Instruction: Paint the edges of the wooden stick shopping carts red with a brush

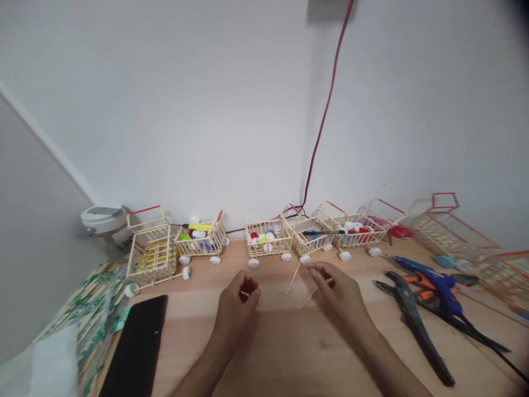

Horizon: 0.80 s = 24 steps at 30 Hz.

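On my feed, a white wall [173, 110] rises behind a pale wooden table [289, 353] lined with small stick-built shopping carts [268, 242] holding bottle caps; a blue hot glue gun [430, 284] lies to the right. The left grip [235, 309] is pressed together, pinching a tiny white sliver [245, 294]; the right grip [341, 292] pinches a thin wooden stick [312, 295], just in front of the carts.

White wall [185, 110] is rising behind the desk, w/ red & blk cable [328, 105] running down it to the back edge of light-wood tabletop [289, 353]. Grey wall panel [37, 220] is angling in on L, white trim strip [49, 138] edging it. Soft, even indoor light is falling over everything, cable throwing faint shadow on wall.
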Motion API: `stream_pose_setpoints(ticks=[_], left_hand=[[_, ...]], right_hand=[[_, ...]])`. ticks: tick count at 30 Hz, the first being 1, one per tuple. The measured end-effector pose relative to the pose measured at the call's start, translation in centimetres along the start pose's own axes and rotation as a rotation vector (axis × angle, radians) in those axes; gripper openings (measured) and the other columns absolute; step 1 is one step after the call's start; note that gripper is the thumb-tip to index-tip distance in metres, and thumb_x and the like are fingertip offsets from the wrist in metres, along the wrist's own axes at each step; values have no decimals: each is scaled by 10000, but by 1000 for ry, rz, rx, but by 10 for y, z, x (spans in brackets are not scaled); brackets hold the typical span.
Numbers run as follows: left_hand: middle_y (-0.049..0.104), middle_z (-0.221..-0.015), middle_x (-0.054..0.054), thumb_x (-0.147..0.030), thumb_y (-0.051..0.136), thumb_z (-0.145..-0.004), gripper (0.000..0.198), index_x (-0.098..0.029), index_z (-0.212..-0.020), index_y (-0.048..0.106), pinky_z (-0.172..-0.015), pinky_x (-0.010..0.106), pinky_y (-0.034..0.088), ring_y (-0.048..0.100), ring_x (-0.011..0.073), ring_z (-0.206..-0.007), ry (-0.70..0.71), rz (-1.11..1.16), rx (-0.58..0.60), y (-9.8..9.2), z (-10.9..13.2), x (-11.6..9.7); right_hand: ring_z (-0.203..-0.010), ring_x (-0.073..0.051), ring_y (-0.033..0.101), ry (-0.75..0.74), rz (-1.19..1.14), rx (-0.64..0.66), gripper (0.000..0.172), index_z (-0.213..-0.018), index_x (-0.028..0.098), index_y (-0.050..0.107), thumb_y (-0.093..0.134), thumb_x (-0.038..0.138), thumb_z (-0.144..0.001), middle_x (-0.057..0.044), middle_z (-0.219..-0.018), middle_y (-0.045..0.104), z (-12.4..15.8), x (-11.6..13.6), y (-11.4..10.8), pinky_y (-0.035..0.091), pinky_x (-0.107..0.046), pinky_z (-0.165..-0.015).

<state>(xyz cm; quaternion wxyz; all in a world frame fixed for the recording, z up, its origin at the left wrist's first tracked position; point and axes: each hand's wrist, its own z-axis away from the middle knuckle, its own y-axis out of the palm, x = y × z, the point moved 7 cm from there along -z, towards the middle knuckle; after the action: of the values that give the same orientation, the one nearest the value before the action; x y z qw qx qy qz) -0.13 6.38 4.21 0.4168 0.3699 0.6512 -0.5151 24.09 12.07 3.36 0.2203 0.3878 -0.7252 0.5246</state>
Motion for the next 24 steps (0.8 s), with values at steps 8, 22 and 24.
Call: stream_pose_setpoints(ticks=[8,22,24], left_hand=[[628,-768,12,-130,484,-762,163,-175,-834,623,-627,249,426,566,145,-656,44,-177,179,18,10,1],[664,-869,58,-82,467,-835,175,-176,-782,605,-763,307,413,559,205,-863,260,-486,312,35,24,-10],[665,-872,60,-84,465,-845,181,-174,-778,607,-764,307,415,556,202,-853,266,-515,337,37,25,-11]], right_hand=[[-807,-162,607,-61,66,54,328,-986,223,690,451,427,-892,-58,-961,693,2,5,12,468,-300,-761],[-817,-173,648,-69,283,-13,354,-995,233,691,460,454,-846,-66,-968,717,-14,5,-30,491,-306,-730],[-801,-174,654,-57,335,-26,322,-957,240,701,482,439,-831,-58,-940,724,-24,2,-36,486,-304,-717]])
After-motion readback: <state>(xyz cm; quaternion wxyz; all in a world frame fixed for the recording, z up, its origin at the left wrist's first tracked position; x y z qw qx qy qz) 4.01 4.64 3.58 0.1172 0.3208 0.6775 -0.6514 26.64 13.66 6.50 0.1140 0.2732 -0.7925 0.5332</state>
